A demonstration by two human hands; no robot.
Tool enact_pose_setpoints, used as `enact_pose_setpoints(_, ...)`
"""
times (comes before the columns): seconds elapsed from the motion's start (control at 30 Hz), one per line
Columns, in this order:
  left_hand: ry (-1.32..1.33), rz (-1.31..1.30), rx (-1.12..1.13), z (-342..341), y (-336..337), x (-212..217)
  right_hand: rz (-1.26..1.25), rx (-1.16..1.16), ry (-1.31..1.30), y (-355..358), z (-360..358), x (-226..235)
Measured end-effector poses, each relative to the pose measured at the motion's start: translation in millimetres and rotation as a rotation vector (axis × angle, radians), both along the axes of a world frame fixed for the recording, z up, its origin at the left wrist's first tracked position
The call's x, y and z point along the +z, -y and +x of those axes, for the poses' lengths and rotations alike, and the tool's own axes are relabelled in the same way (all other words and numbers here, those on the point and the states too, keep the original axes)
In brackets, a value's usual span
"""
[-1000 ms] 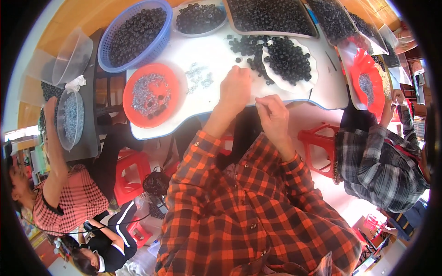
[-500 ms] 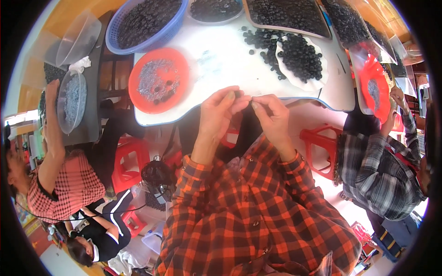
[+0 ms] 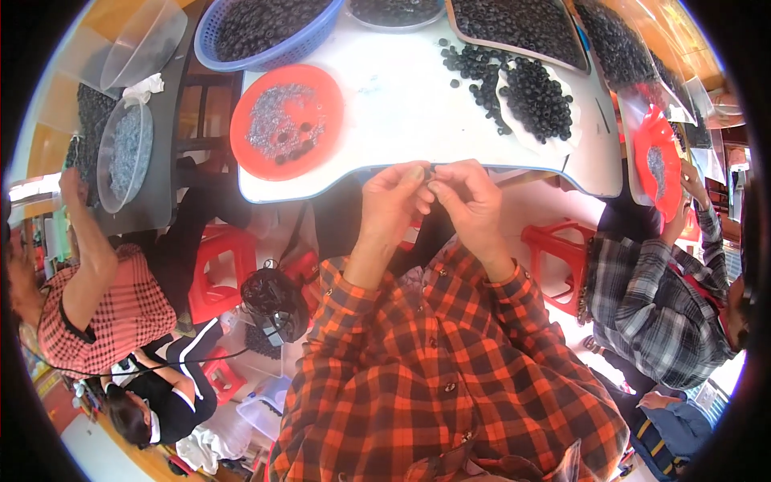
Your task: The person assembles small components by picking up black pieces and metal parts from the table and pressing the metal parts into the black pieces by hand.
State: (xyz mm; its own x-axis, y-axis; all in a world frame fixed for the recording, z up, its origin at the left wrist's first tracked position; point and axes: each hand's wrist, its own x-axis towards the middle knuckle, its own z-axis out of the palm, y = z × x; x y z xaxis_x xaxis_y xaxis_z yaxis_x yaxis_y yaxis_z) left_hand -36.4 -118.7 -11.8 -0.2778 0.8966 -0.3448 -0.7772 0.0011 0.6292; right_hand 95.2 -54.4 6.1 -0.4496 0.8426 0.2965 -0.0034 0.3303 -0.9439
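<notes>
In front of my body, just off the table's near edge, my left hand (image 3: 387,205) pinches a small black round piece (image 3: 428,174) between thumb and fingertips. My right hand (image 3: 471,199) is closed in a pinch and meets the left at that piece; anything in its fingertips is too small to make out. On the table to the left sits a red plate (image 3: 328,100) of tiny clear bits, with several black round pieces on its near side. A white wavy-edged dish (image 3: 516,127) at the right is heaped with black round pieces (image 3: 540,98).
Behind the plates stand a blue basket (image 3: 205,50), a clear round bowl (image 3: 395,29) and a tray (image 3: 522,36), all full of black pieces. Co-workers sit left (image 3: 108,313) and right (image 3: 662,301). Red stools (image 3: 221,269) flank me.
My hands have come closer together, fingertips now meeting at the black piece. The table has shifted upward in view. The left co-worker's hand has moved lower.
</notes>
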Motion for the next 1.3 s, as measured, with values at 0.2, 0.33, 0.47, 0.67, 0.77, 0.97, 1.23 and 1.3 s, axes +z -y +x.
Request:
enact_pose_setpoints(0.2,-0.199,-0.055,-0.031,5.4,2.9,3.1,-0.099,0.032,-0.012,1.5,3.7,-7.8)
enact_pose_setpoints(0.33,-0.202,-0.085,-0.028,4.4,5.9,1.4,0.008,0.048,0.062,2.5,3.8,-8.6)
enact_pose_setpoints(0.47,-0.225,-0.094,-0.028,2.7,8.3,-2.5,0.051,0.038,0.1,7.5,-0.1,-0.4)
enact_pose_setpoints(0.67,-0.237,-0.12,-0.039,2.5,10.8,0.2,0.159,0.076,0.203,4.6,1.9,1.4)
enact_pose_setpoints(0.77,-0.235,-0.131,-0.072,0.7,13.3,-1.5,0.148,0.134,0.243,1.9,6.1,4.5)
enact_pose_setpoints(0.97,-0.206,-0.102,-0.112,-3.2,15.0,-6.0,0.042,0.218,0.236,-2.6,8.6,3.8)
enact_pose_setpoints(1.23,-0.172,-0.1,0.143,-14.8,11.7,-8.0,0.027,0.12,0.192,-14.1,9.4,2.9)
enact_pose_setpoints(1.3,-0.13,-0.098,0.129,-11.2,10.4,-9.8,0.102,0.054,0.234,-20.2,4.0,0.0)
